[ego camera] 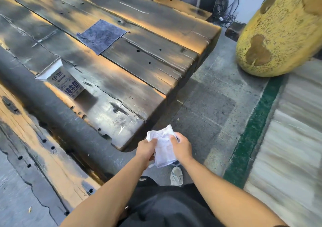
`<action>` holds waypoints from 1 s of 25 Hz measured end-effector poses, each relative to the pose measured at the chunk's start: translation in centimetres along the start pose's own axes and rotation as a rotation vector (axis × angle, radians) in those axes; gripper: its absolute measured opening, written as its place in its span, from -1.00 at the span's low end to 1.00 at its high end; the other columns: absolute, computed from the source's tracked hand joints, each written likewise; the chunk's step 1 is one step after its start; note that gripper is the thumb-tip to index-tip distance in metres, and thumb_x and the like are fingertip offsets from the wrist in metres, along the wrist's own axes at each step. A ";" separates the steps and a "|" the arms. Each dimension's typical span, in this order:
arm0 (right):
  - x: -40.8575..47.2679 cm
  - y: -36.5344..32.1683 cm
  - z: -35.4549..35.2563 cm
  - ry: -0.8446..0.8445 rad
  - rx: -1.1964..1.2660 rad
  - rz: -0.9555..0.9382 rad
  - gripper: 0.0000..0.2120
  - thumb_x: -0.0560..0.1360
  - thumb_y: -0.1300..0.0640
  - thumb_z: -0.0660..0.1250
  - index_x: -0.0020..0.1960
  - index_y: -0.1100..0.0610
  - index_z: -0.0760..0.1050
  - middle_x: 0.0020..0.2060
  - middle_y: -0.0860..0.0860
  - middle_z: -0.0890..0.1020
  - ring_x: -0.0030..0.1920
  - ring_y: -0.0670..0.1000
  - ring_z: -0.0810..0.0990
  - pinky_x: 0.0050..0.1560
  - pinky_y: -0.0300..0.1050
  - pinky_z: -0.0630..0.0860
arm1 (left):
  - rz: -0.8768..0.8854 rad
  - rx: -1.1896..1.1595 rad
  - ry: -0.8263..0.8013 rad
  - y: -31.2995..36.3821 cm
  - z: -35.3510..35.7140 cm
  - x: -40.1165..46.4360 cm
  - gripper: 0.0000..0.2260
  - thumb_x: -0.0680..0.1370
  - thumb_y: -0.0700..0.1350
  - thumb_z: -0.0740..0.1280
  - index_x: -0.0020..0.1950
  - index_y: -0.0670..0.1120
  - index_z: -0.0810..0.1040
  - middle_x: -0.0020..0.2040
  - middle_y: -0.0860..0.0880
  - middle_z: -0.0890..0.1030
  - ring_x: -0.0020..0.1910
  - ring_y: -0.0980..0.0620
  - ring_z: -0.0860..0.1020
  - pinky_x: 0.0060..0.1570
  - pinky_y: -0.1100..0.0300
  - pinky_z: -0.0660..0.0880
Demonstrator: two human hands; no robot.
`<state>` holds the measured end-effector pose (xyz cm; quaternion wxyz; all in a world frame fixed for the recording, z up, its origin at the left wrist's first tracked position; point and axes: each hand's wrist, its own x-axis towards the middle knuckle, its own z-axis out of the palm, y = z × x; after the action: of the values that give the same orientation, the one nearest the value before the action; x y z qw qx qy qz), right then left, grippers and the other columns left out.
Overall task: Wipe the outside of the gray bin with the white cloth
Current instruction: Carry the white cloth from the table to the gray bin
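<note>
I hold a folded white cloth (163, 147) with both hands, out in front of me above the floor just past the table's near corner. My left hand (146, 149) grips its left edge. My right hand (181, 147) pinches its right side, thumb on top. No gray bin is in view.
A large dark plank table (122, 80) fills the left and centre. On it lie a gray cloth (102, 35) and a milk carton (67, 83). A big yellow rounded object (282, 33) stands at the right. Cables and boxes sit at the back. Concrete floor (217, 104) lies ahead.
</note>
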<state>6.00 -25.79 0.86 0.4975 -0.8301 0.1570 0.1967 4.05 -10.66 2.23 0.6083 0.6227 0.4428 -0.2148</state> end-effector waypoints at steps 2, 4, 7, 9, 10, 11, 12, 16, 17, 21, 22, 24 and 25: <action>-1.3 0.3 0.2 0.044 0.013 0.020 -0.74 0.61 0.04 0.27 0.22 0.01 0.64 0.04 -0.08 0.68 0.06 0.00 0.61 -0.01 -0.18 0.42 | 0.013 0.021 -0.043 -0.5 0.3 -0.3 -0.83 0.65 -0.11 0.27 0.07 -0.16 0.61 -0.04 -0.18 0.71 -0.14 -0.16 0.69 -0.19 -0.04 0.69; -2.6 0.8 0.6 0.066 0.018 0.040 -0.73 0.61 0.04 0.26 0.24 0.01 0.64 0.05 -0.09 0.67 0.04 -0.02 0.59 -0.02 -0.21 0.39 | 0.013 0.036 -0.098 -1.5 0.6 -0.5 -0.85 0.63 -0.15 0.28 -0.03 -0.17 0.60 -0.09 -0.19 0.69 -0.18 -0.19 0.67 -0.08 -0.10 0.65; -5.0 2.1 1.5 0.084 0.026 0.070 -0.71 0.62 0.09 0.23 0.26 0.02 0.63 0.02 -0.09 0.65 0.01 -0.03 0.56 -0.02 -0.19 0.39 | 0.024 0.086 -0.184 -3.1 0.9 -0.7 -0.84 0.59 -0.20 0.28 -0.04 -0.25 0.61 -0.07 -0.29 0.70 -0.15 -0.24 0.68 -0.08 -0.09 0.61; -6.5 3.3 2.1 0.111 0.056 0.105 -0.71 0.61 0.10 0.21 0.23 0.01 0.64 0.03 -0.06 0.69 0.02 0.01 0.60 0.00 -0.12 0.47 | 0.044 0.142 -0.222 -4.1 1.3 -1.1 -0.83 0.57 -0.21 0.28 -0.06 -0.27 0.63 -0.03 -0.33 0.72 -0.06 -0.30 0.71 0.00 -0.15 0.64; -7.1 3.8 2.3 0.127 0.079 0.121 -0.71 0.61 0.11 0.21 0.21 0.02 0.65 0.06 -0.03 0.70 0.05 0.03 0.62 0.06 -0.07 0.52 | 0.050 0.168 -0.239 -4.6 1.4 -1.4 -0.83 0.56 -0.22 0.28 -0.07 -0.28 0.63 -0.02 -0.35 0.72 -0.02 -0.32 0.71 0.05 -0.18 0.64; -7.7 4.2 2.5 0.138 0.098 0.133 -0.71 0.61 0.10 0.21 0.21 0.02 0.65 0.08 0.00 0.71 0.08 0.05 0.63 0.13 -0.01 0.54 | 0.050 0.188 -0.255 -5.0 1.5 -1.7 -0.82 0.55 -0.22 0.27 -0.06 -0.29 0.63 -0.02 -0.36 0.72 -0.01 -0.32 0.71 0.07 -0.20 0.64; -8.2 4.6 2.6 0.144 0.111 0.146 -0.72 0.61 0.09 0.21 0.20 0.02 0.65 0.08 0.01 0.72 0.08 0.06 0.64 0.17 0.04 0.55 | 0.049 0.207 -0.274 -5.5 1.5 -2.0 -0.82 0.55 -0.23 0.26 -0.05 -0.29 0.62 -0.03 -0.36 0.71 -0.05 -0.31 0.70 0.06 -0.19 0.64; -9.7 5.8 3.1 0.160 0.169 0.148 -0.73 0.62 0.08 0.19 0.13 0.00 0.66 -0.03 0.02 0.73 0.02 0.09 0.67 0.13 0.12 0.58 | 0.089 0.276 -0.338 -6.3 1.6 -3.5 -0.76 0.57 -0.17 0.23 0.10 -0.29 0.58 0.07 -0.36 0.70 0.03 -0.29 0.69 0.13 -0.27 0.62; -10.1 5.9 3.2 0.171 0.182 0.142 -0.74 0.62 0.08 0.19 0.11 -0.01 0.67 -0.06 0.01 0.73 0.00 0.09 0.67 0.10 0.12 0.58 | 0.098 0.288 -0.345 -6.3 1.6 -4.0 -0.72 0.57 -0.13 0.23 0.16 -0.27 0.56 0.10 -0.34 0.70 0.08 -0.28 0.69 0.14 -0.29 0.61; -10.9 7.0 2.4 0.178 0.144 0.112 -0.74 0.65 0.10 0.18 0.11 0.04 0.66 -0.08 0.06 0.71 -0.03 0.11 0.65 0.03 0.10 0.58 | 0.053 0.277 -0.417 -6.2 2.3 -6.0 -0.63 0.53 -0.13 0.18 0.21 -0.30 0.55 0.06 -0.34 0.68 -0.05 -0.24 0.69 -0.12 -0.15 0.70; -11.1 7.5 2.0 0.173 0.151 0.116 -0.73 0.65 0.12 0.17 0.12 0.07 0.65 -0.04 0.10 0.70 0.00 0.13 0.64 0.05 0.08 0.57 | 0.038 0.272 -0.435 -6.3 2.7 -6.7 -0.63 0.52 -0.13 0.16 0.20 -0.29 0.58 -0.01 -0.30 0.69 -0.11 -0.18 0.67 -0.23 -0.07 0.68; -11.5 8.4 0.8 0.178 0.229 0.157 -0.74 0.65 0.11 0.17 0.14 0.09 0.63 0.04 0.13 0.67 0.05 0.13 0.62 0.07 0.02 0.54 | 0.032 0.264 -0.450 -6.8 3.7 -8.0 -0.64 0.53 -0.11 0.14 0.11 -0.24 0.64 -0.10 -0.18 0.69 -0.17 -0.10 0.64 -0.30 0.01 0.65; -11.8 8.9 0.2 0.181 0.292 0.184 -0.75 0.65 0.06 0.18 0.14 0.06 0.62 0.07 0.12 0.66 0.07 0.11 0.63 0.07 -0.01 0.54 | 0.031 0.258 -0.452 -7.1 4.4 -8.5 -0.65 0.56 -0.10 0.14 0.07 -0.20 0.67 -0.13 -0.14 0.68 -0.17 -0.07 0.64 -0.30 0.00 0.66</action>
<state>-8.42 -28.89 -0.31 0.5764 -0.7455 0.3033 0.1413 -4.90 -18.21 4.37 0.6106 0.6381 0.2551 -0.3936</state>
